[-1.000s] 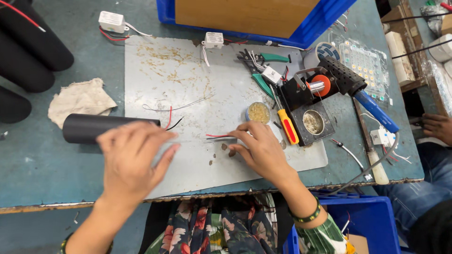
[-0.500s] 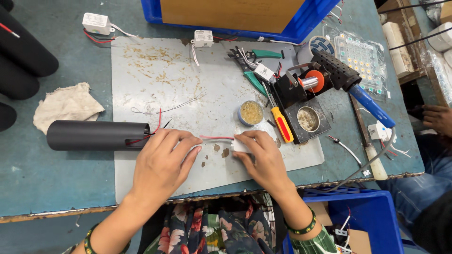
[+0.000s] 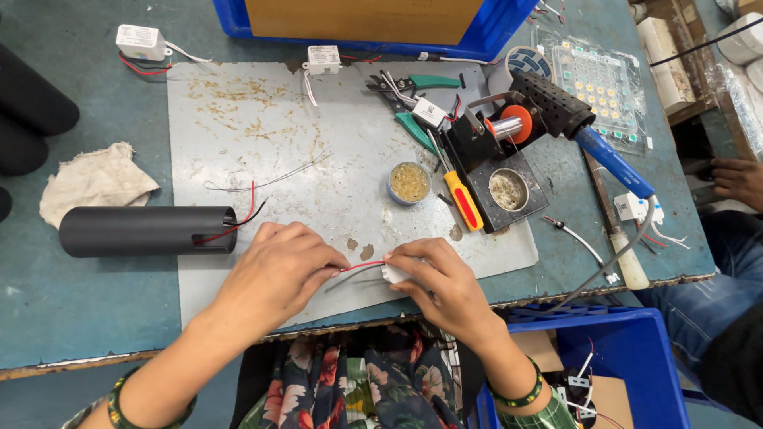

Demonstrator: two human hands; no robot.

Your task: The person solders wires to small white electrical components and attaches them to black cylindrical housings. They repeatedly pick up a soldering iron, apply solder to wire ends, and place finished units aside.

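My left hand (image 3: 274, 274) rests on the grey work mat (image 3: 262, 151) and pinches a thin red wire (image 3: 362, 265) at its fingertips. My right hand (image 3: 433, 282) grips a small white box-shaped part (image 3: 393, 272) from which that red wire and a dark wire (image 3: 354, 277) run leftward. A black tube (image 3: 147, 230) lies on its side just left of my left hand, with red and black wires (image 3: 246, 213) coming out of its open end.
A small tin (image 3: 409, 182), a red-and-yellow screwdriver (image 3: 462, 200), a black soldering stand (image 3: 497, 171), a blue-handled soldering iron (image 3: 592, 139) and green-handled pliers (image 3: 413, 99) sit right of the mat's middle. A rag (image 3: 95, 181) lies left. Blue bins (image 3: 624, 349) stand near. Another person's hand (image 3: 739, 179) shows at the right edge.
My left hand moved right, off the black tube, to meet my right hand at the red wire. The view shifted slightly.
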